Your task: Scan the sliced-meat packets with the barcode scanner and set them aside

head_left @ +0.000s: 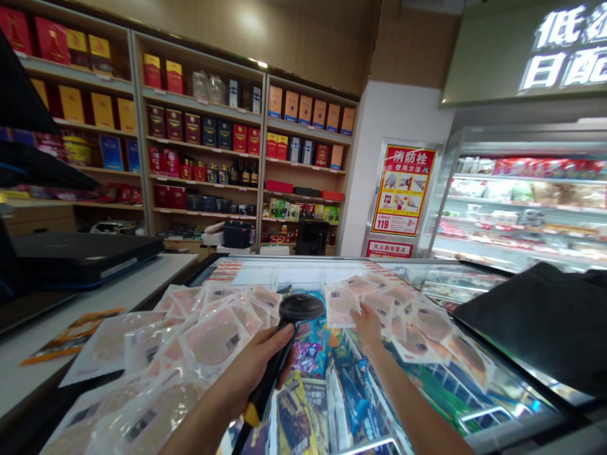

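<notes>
A black handheld barcode scanner (301, 308) with a yellow trigger is wrapped in my left hand (265, 357), its head pointing up and away. My right hand (368, 325) pinches the edge of a flat clear packet (340, 304) with a small barcode label, by the right-hand pile. That pile of similar packets (429, 321) lies on the freezer's glass top. To the left of the scanner a larger heap of the same flat, pinkish packets (213, 335) spreads toward me, several with barcode labels showing.
Under the glass of the chest freezer (303, 265) are colourful bags in wire baskets. A white counter (175, 268) with a black device (85, 253) and an orange packet (71, 335) stands left. Dark cloth (545, 322) lies right. Stocked shelves (203, 107) and a lit fridge (521, 202) are behind.
</notes>
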A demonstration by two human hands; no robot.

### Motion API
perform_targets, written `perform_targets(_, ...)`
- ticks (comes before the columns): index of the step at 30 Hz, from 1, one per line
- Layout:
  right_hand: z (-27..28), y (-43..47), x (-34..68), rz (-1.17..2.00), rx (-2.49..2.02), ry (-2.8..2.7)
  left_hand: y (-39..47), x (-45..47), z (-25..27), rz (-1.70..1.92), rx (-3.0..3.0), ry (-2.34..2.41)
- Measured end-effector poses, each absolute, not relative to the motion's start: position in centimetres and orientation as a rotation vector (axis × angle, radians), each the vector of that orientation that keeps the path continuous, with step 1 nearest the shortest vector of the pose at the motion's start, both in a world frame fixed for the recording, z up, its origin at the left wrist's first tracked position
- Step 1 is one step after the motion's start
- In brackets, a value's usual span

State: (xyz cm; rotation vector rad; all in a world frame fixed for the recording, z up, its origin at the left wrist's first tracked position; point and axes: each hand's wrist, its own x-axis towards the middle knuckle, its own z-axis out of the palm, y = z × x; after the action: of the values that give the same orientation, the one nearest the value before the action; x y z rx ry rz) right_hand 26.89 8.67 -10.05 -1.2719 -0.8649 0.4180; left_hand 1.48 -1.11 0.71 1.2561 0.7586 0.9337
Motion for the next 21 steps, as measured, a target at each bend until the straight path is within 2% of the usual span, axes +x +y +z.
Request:
perform_targets(7,-10.0,8.4,26.5,0.445,-1.25,-0.854,-0.8,1.2,0.3,0.96,1.211,0.721)
perform_targets(17,-7.1,5.4,21.1,0.807,-1.021,-0.888,-0.6,-1.5,0.5,1.112,1.148,0.968)
perform_targets(21,-7.4,4.7,17.7,0.936,-1.005,-0.923,-0.6,-3.0,0.4,1.11,1.126,1.001)
